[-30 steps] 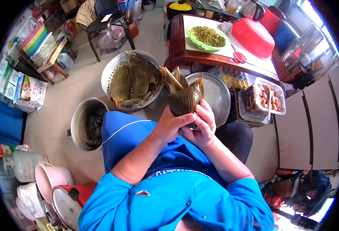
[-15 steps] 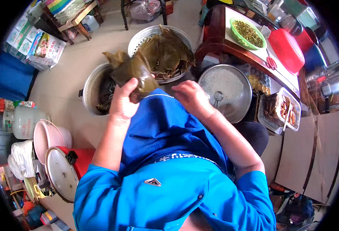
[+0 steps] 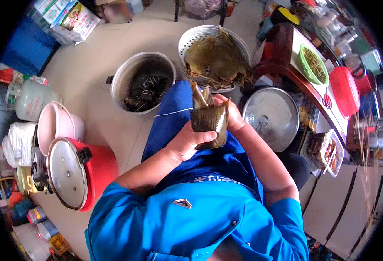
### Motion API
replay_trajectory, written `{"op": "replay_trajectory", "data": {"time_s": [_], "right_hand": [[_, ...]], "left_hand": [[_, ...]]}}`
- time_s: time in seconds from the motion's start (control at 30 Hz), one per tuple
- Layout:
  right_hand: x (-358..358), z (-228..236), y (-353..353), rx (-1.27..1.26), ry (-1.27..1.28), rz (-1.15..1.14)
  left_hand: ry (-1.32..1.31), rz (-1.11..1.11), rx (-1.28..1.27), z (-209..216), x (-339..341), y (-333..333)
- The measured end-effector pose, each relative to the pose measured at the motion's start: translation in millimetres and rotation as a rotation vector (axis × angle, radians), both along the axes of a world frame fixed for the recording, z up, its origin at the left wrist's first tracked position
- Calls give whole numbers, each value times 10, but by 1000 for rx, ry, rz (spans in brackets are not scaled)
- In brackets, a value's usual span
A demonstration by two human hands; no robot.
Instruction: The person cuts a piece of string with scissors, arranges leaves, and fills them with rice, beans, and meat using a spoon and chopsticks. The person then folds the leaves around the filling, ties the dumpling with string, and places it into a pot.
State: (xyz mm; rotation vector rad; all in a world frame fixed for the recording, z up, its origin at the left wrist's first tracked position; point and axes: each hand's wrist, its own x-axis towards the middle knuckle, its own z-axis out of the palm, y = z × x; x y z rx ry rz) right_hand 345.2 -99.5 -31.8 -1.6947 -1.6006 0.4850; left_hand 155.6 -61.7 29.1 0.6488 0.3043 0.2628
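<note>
Overlapping broad brown-green wrapping leaves [image 3: 211,124], folded and glossy, are held over my lap. My left hand [image 3: 190,141] grips their lower left, thumb across the front. Against their upper right side my right hand [image 3: 232,114] is closed, its fingers partly hidden behind them. Beyond my knee stands a perforated metal colander [image 3: 186,40] heaped with more leaves [image 3: 219,56]. To its left a deep pot [image 3: 119,89] contains dark leaf-wrapped parcels [image 3: 145,89] tied with pale string. On my right a steel basin [image 3: 295,124] holds white grains and a spoon [image 3: 262,121].
A table [image 3: 296,41] at the right carries a green basket [image 3: 302,58] of small greenish pieces, a red basin [image 3: 346,91] and red-handled scissors [image 3: 327,101]. Beside it sits a clear tray [image 3: 340,163] of brown chunks. On the left are a pink bucket [image 3: 60,126] and a lidded red container [image 3: 102,172].
The leaves have come closer to my lap, turned more upright. My right hand, empty before, now grips them too. The view has swung, so the pots appear farther right.
</note>
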Motion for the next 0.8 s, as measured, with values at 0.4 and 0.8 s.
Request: {"op": "replay_trajectory", "data": {"time_s": [0.4,0.8], "right_hand": [[531,919,-928,-99,18,-37],[800,1595,-1370,9,-708,-173]], "left_hand": [[-159,-60,-39,-90,439,172],[53,-158,215,-61,416,180]]}}
